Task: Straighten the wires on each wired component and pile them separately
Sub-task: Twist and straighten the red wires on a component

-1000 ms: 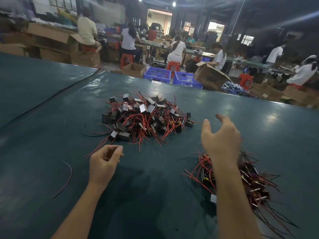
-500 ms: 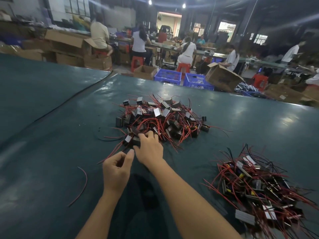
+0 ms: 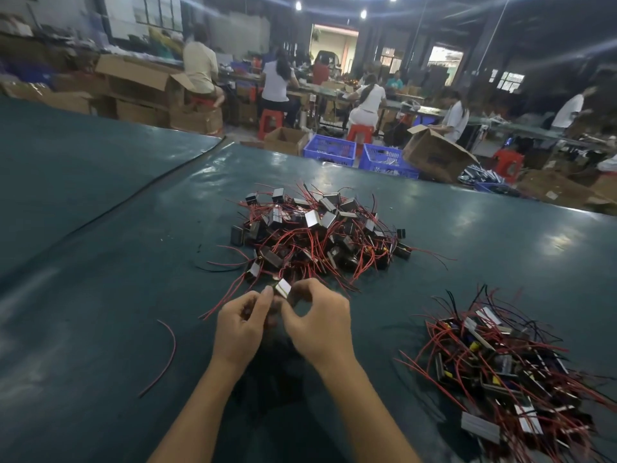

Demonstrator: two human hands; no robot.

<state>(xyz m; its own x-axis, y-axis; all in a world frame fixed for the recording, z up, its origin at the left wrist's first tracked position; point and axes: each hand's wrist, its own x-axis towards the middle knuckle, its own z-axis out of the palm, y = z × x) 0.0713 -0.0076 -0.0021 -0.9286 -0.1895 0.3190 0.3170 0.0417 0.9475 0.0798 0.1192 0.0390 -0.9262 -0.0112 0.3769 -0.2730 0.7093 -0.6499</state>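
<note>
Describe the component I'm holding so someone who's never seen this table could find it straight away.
On the dark green table, go to the middle pile of red-wired blocks, then its near edge, where the left hand and right hand meet. The component is the small silver-faced block pinched between their fingertips, the only one not lying in a pile.

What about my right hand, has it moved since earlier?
Yes: the right hand went left, from over the right pile to the front of the middle pile.

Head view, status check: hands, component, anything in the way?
Left hand and right hand pinch one wired component together. Tangled pile just beyond; second pile at right. Nothing in the way.
</note>
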